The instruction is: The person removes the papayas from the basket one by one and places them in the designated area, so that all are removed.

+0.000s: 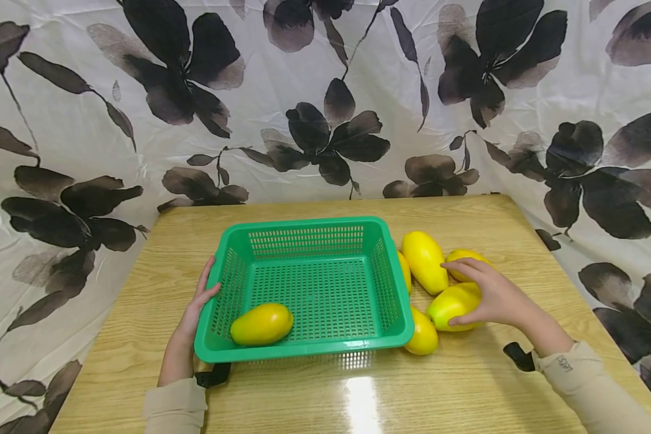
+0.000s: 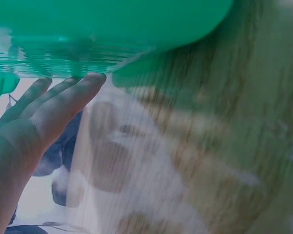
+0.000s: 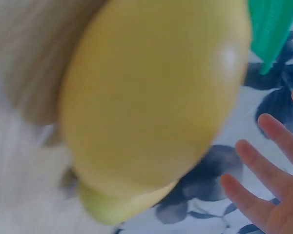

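Note:
A green plastic basket [image 1: 309, 350] with slotted walls stands on the table, with one yellow mango [image 1: 261, 324] lying in its near left corner. My left hand [image 1: 192, 307] rests against the basket's left side; in the left wrist view its fingers [image 2: 63, 105] reach out straight along the slotted wall. Over a yellow-green mango [image 1: 451, 307] to the right of the basket is my right hand [image 1: 490, 293], thumb and fingers spread apart. In the right wrist view a large mango [image 3: 156, 97] fills the middle, and the spread fingers [image 3: 254, 151] stand apart from it.
Several more mangoes lie close to the basket's right side, among them a long one [image 1: 424, 262], one behind my right hand [image 1: 465, 258] and one at the near corner [image 1: 423, 334]. The wooden table [image 1: 304, 398] ends at a floral cloth [image 1: 314, 175] behind.

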`<state>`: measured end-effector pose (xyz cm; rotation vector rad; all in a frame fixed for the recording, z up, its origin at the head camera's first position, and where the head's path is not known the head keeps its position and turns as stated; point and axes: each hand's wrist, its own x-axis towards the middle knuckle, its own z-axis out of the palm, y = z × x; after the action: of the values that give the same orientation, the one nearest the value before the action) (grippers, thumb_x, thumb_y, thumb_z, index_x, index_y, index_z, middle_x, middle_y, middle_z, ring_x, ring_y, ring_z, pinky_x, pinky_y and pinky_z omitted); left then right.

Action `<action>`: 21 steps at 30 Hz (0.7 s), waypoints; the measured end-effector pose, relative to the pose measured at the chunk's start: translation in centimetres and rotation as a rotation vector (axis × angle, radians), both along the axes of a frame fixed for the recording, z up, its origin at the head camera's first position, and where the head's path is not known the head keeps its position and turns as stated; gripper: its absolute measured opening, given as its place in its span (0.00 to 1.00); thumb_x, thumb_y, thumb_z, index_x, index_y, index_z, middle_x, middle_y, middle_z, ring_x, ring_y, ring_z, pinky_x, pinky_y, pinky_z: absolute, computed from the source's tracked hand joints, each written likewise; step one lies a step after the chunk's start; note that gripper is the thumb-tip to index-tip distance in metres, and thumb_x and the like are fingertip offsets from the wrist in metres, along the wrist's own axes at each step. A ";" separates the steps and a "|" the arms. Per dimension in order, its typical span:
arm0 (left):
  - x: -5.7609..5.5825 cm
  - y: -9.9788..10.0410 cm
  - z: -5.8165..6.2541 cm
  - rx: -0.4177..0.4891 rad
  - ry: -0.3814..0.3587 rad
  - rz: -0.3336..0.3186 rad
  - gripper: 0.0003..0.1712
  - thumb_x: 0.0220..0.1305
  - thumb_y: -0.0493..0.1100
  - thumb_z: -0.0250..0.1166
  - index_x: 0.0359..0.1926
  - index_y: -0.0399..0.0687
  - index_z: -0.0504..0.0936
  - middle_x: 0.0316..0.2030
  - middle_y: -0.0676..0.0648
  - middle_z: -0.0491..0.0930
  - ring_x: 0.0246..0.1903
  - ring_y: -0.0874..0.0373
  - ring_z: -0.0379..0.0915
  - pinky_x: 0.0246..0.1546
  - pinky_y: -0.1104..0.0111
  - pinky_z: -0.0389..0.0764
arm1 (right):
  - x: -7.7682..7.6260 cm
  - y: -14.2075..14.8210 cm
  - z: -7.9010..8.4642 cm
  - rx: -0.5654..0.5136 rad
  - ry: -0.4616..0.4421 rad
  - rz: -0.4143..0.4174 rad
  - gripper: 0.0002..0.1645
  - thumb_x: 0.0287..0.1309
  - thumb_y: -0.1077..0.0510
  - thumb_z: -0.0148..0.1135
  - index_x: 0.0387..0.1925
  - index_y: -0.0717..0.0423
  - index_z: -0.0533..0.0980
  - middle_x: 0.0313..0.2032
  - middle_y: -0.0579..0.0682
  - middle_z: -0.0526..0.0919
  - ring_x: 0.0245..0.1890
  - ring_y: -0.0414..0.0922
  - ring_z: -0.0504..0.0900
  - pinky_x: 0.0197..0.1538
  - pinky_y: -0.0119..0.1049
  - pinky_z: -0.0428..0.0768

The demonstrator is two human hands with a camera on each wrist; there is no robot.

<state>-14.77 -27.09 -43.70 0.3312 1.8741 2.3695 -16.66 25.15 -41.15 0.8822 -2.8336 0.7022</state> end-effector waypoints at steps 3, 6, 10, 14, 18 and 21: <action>-1.3 -1.7 -2.1 -0.032 -0.065 -0.011 0.36 0.72 0.39 0.38 0.71 0.61 0.28 0.70 0.44 0.24 0.68 0.47 0.29 0.59 0.72 0.58 | -0.2 -0.5 0.7 -0.001 0.007 0.014 0.57 0.23 0.31 0.73 0.58 0.55 0.69 0.56 0.59 0.68 0.54 0.58 0.66 0.51 0.58 0.67; -1.5 -1.8 -2.5 -0.028 -0.070 0.005 0.36 0.71 0.39 0.39 0.71 0.60 0.28 0.69 0.40 0.25 0.68 0.44 0.29 0.54 0.74 0.63 | -0.4 -1.1 1.4 -0.002 0.015 0.029 0.57 0.26 0.30 0.72 0.59 0.53 0.68 0.56 0.58 0.68 0.54 0.58 0.67 0.50 0.58 0.68; -1.4 -1.5 -2.2 -0.025 -0.073 0.020 0.35 0.72 0.38 0.36 0.71 0.59 0.29 0.69 0.40 0.25 0.68 0.47 0.32 0.52 0.76 0.64 | -0.8 -1.9 2.3 -0.031 0.026 0.049 0.55 0.27 0.33 0.73 0.60 0.52 0.67 0.57 0.57 0.68 0.55 0.57 0.67 0.51 0.59 0.67; -1.4 -1.4 -2.1 -0.028 -0.069 0.027 0.35 0.72 0.37 0.36 0.71 0.59 0.29 0.69 0.39 0.25 0.67 0.48 0.34 0.52 0.76 0.64 | -1.2 -2.8 3.2 -0.060 0.050 0.068 0.53 0.29 0.37 0.75 0.59 0.52 0.68 0.56 0.55 0.69 0.55 0.55 0.67 0.52 0.57 0.67; -1.4 -1.4 -2.2 -0.037 -0.063 0.030 0.35 0.71 0.38 0.37 0.71 0.63 0.31 0.69 0.37 0.24 0.67 0.47 0.34 0.52 0.76 0.64 | -1.6 -3.9 3.8 -0.068 0.073 0.089 0.51 0.30 0.40 0.76 0.59 0.51 0.68 0.57 0.54 0.69 0.56 0.54 0.67 0.53 0.56 0.67; -1.4 -1.5 -2.2 -0.042 -0.061 0.031 0.36 0.71 0.38 0.37 0.71 0.63 0.31 0.69 0.37 0.24 0.67 0.46 0.34 0.52 0.76 0.64 | -1.9 -4.7 4.1 -0.082 0.089 0.108 0.49 0.31 0.42 0.76 0.59 0.50 0.68 0.57 0.54 0.70 0.56 0.54 0.67 0.54 0.57 0.66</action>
<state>-16.21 -28.57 -45.87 0.2252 1.9124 2.3278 -18.51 20.41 -37.01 1.0321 -2.6757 0.7648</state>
